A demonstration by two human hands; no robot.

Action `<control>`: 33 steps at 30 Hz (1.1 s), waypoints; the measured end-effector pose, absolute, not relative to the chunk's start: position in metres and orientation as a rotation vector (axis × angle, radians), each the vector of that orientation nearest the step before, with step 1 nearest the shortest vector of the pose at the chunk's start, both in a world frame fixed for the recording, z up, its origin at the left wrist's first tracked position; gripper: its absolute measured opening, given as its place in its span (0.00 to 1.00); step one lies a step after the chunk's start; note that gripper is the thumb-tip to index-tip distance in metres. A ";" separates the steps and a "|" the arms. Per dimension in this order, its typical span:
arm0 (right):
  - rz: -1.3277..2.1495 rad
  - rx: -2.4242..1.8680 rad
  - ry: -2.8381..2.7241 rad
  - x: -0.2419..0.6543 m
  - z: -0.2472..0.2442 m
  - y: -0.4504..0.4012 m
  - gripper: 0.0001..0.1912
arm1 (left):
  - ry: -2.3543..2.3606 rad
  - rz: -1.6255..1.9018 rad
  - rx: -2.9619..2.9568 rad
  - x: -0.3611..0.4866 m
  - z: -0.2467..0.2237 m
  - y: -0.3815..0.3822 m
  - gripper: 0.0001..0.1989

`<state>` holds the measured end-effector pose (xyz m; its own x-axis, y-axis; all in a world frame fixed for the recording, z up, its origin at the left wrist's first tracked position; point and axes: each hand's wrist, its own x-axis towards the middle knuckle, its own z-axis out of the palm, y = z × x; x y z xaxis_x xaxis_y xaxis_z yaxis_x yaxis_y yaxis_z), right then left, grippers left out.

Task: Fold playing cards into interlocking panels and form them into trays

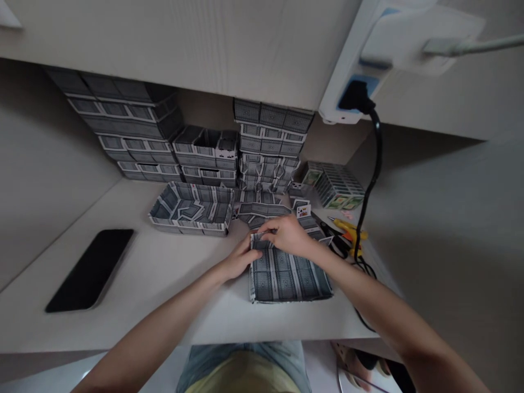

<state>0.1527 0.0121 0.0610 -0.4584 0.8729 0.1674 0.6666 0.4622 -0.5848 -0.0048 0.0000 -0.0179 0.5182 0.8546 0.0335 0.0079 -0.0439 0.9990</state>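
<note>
A shallow box made of grey-patterned playing cards (282, 278) lies on the desk in front of me. My left hand (240, 257) grips its left wall, with the thumb over the rim and the fingers outside. At the far left corner of the same box, my right hand (286, 234) is closed in a pinch. What lies between those fingertips is hidden. A second card box (192, 226) stands to the left, with loose cards inside it. Behind my right hand are more folded card pieces (262, 210).
Stacked card boxes (139, 136) line the back. A phone (92, 270) lies on the left of the desk. On the right are packs of cards in clear wrap (339, 188), yellow-handled tools (352, 229) and a hanging black cable (374, 164). A power strip (347, 71) juts in above.
</note>
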 end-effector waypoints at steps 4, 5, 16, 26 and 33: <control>0.660 -1.364 -2.208 0.153 0.058 0.014 0.08 | 0.779 0.807 1.471 -0.004 -0.019 0.001 0.21; 0.678 -1.375 -2.198 0.153 0.058 0.015 0.09 | 0.783 0.807 1.481 -0.004 -0.019 0.001 0.21; 0.674 -1.194 -2.621 0.156 0.076 0.025 0.11 | 0.900 0.859 1.676 -0.003 -0.015 0.000 0.14; 0.465 -1.392 -2.626 0.157 0.077 0.020 0.11 | 1.029 0.956 1.766 -0.004 -0.012 -0.001 0.09; 0.417 -1.225 -2.739 0.159 0.077 0.028 0.09 | 1.023 0.909 1.757 -0.004 -0.008 -0.002 0.07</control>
